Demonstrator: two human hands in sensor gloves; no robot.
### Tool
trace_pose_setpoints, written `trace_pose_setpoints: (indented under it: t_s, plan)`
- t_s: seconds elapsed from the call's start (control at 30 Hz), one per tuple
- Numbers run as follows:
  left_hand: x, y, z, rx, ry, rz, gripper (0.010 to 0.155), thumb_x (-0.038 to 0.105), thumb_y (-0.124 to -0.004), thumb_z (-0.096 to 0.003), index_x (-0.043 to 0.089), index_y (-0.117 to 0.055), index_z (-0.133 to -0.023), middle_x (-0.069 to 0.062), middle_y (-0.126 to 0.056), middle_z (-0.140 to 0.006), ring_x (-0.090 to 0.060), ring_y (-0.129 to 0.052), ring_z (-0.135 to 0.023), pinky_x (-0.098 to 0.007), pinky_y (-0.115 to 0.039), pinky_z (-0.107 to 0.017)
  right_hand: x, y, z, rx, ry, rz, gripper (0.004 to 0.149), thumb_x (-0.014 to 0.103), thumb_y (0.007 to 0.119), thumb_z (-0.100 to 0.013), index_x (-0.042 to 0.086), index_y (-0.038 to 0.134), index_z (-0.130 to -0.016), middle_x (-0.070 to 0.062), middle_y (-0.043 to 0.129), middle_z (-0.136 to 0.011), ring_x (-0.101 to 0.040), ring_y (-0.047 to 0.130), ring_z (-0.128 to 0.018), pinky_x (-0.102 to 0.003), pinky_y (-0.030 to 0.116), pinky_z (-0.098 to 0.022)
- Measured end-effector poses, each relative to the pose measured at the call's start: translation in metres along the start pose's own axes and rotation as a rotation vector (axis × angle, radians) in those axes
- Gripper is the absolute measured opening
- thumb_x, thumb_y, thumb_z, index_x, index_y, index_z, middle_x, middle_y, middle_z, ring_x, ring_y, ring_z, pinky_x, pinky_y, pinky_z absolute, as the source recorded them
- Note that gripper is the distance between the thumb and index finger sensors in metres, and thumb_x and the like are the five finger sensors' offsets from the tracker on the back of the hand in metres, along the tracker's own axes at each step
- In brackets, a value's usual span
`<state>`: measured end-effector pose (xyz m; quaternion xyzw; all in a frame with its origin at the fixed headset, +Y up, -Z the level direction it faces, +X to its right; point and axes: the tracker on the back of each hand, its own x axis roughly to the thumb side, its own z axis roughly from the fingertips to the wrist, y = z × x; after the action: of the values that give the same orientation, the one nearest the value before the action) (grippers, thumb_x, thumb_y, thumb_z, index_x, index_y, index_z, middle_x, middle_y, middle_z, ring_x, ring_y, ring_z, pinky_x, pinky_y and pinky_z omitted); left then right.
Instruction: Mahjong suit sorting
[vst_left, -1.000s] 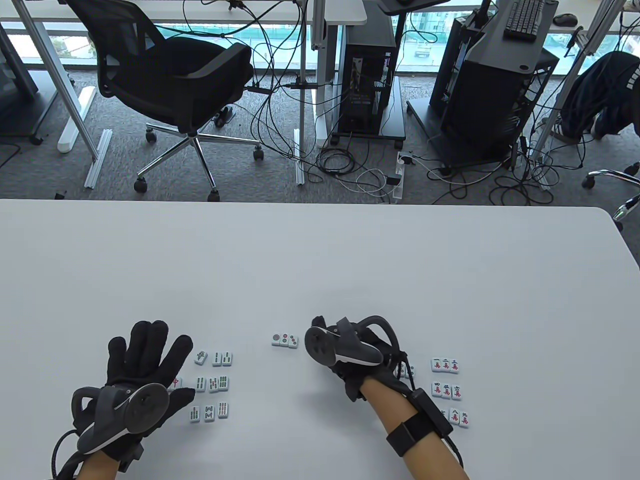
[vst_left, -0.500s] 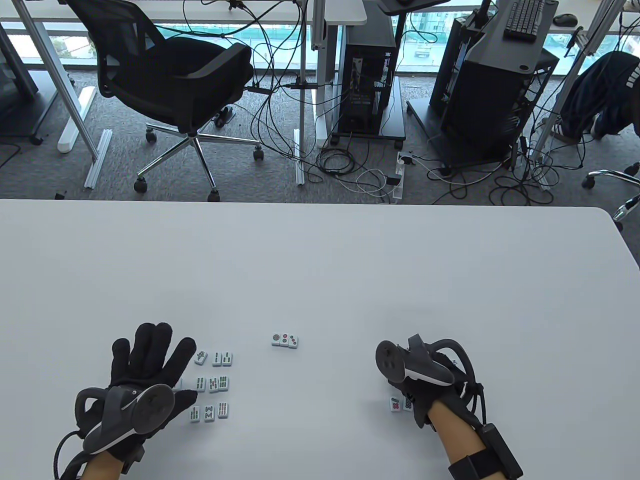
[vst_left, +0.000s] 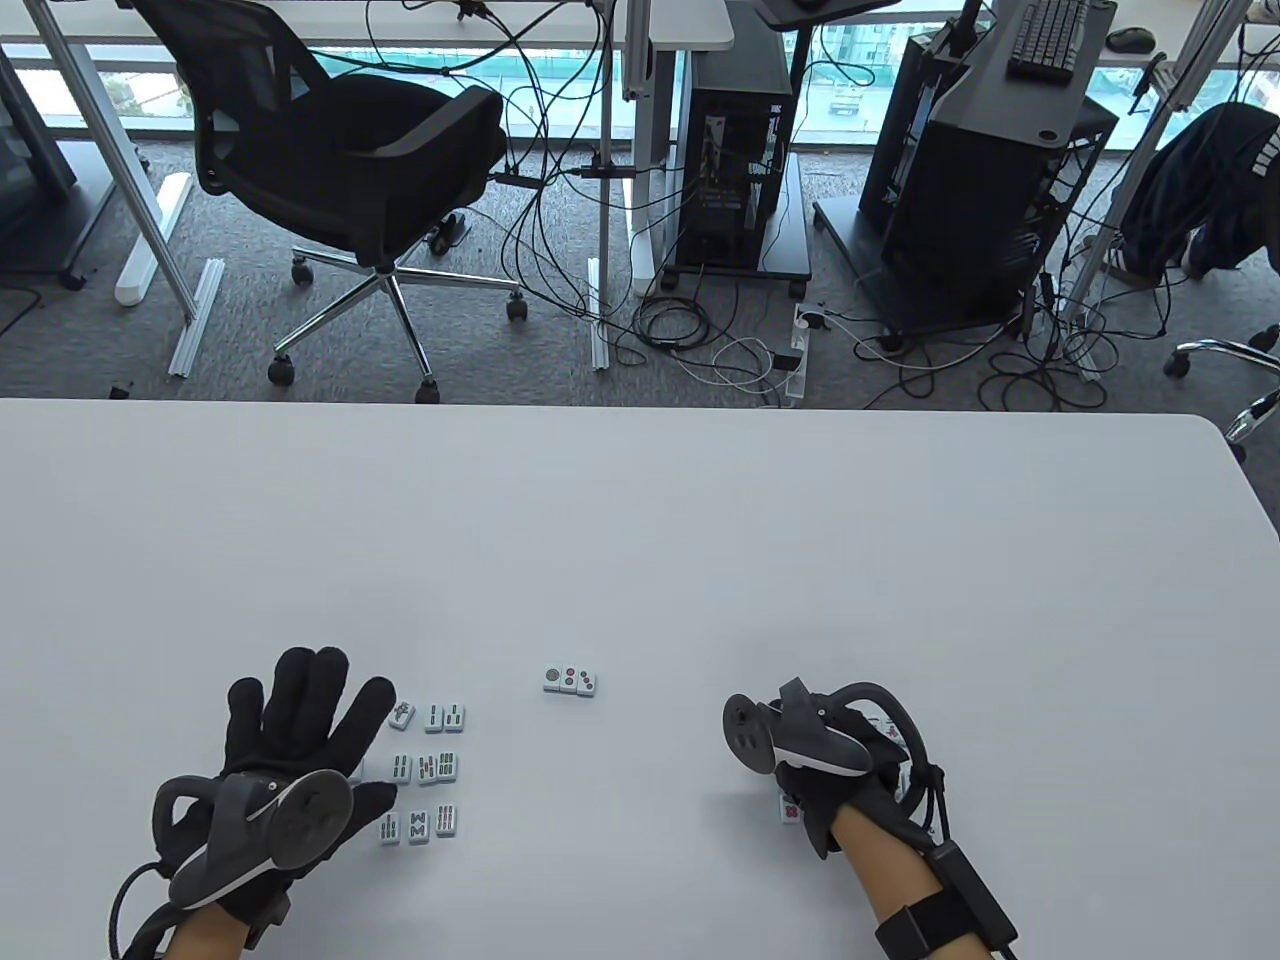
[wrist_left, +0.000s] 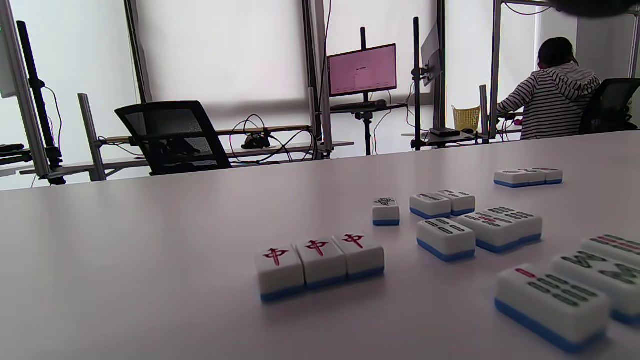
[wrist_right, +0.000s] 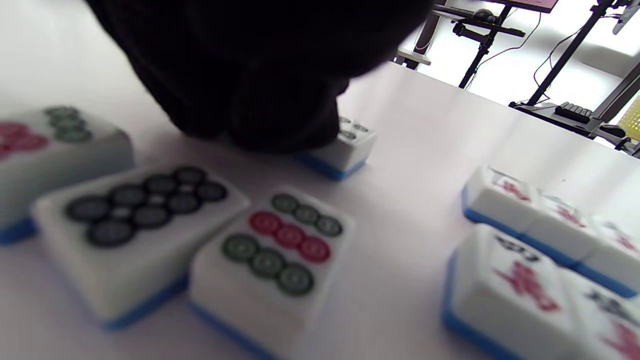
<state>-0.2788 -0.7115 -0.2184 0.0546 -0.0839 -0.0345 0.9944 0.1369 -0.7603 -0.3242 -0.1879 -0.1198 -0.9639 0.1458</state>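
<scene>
The right hand (vst_left: 815, 765) pressed a dot tile (wrist_right: 337, 145) near the table's (vst_left: 640, 520) front edge — grip unclear — and risked nudging neighbouring tiles; the left hand (vst_left: 290, 740) lay flat.

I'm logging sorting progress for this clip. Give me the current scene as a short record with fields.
left hand: flat on the table, fingers spread, holds nothing
right hand: fingers on a dot tile; grip unclear
bamboo tiles: three rows beside left hand
dot row: three tiles, mid-table
red-character tiles: three, touching
</scene>
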Motion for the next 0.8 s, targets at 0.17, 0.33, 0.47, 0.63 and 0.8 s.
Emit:
trace_pose_setpoints:
  t_s: [0.17, 0.33, 0.47, 0.63, 0.8]
  plan:
    - [-0.001, 0.000, 0.000, 0.010, -0.002, 0.006, 0.087, 0.075, -0.061, -0.0350, 0.049, -0.018, -0.106, 0.010, 0.007, -0.114, -0.023, 0.002, -0.114, -0.057, -0.011, -0.081, 0.005, -0.007, -0.006, 0.031, -0.002, -0.011, 0.056, 0.036, 0.086, -0.044, 0.008, 0.077, -0.092, -0.003, 0.096, -0.046, -0.010, 0.088, -0.013, -0.023, 0.079, -0.007]
    - [-0.001, -0.001, 0.000, 0.012, -0.003, 0.007, 0.087, 0.075, -0.061, -0.0350, 0.049, -0.018, -0.106, 0.010, 0.007, -0.114, -0.023, 0.002, -0.114, -0.057, -0.011, -0.081, 0.020, -0.022, -0.015, -0.024, -0.027, -0.068, 0.057, 0.036, 0.086, -0.044, 0.007, 0.077, -0.092, -0.003, 0.096, -0.047, -0.010, 0.088, -0.014, -0.023, 0.079, -0.008]
    - [-0.003, -0.002, 0.000, 0.024, -0.005, 0.016, 0.087, 0.075, -0.061, -0.0351, 0.049, -0.018, -0.106, 0.010, 0.007, -0.114, -0.023, 0.002, -0.114, -0.057, -0.011, -0.081, 0.037, -0.036, -0.027, -0.088, -0.053, -0.089, 0.057, 0.036, 0.086, -0.044, 0.007, 0.076, -0.092, -0.003, 0.096, -0.047, -0.011, 0.088, -0.014, -0.024, 0.079, -0.008]
    - [-0.003, -0.002, 0.001, 0.030, -0.008, 0.020, 0.087, 0.075, -0.061, -0.0350, 0.049, -0.019, -0.107, 0.010, 0.006, -0.114, -0.023, 0.002, -0.114, -0.057, -0.011, -0.081, 0.059, -0.050, -0.049, -0.151, -0.066, -0.087, 0.057, 0.036, 0.086, -0.044, 0.007, 0.076, -0.092, -0.003, 0.097, -0.047, -0.011, 0.088, -0.014, -0.024, 0.079, -0.008]
    - [-0.004, -0.002, 0.001, 0.038, -0.010, 0.025, 0.087, 0.075, -0.061, -0.0352, 0.049, -0.019, -0.107, 0.010, 0.006, -0.114, -0.023, 0.001, -0.114, -0.057, -0.011, -0.081, 0.077, -0.051, -0.065, -0.128, -0.078, -0.092, 0.057, 0.036, 0.086, -0.044, 0.007, 0.076, -0.092, -0.003, 0.097, -0.047, -0.011, 0.088, -0.015, -0.024, 0.079, -0.009]
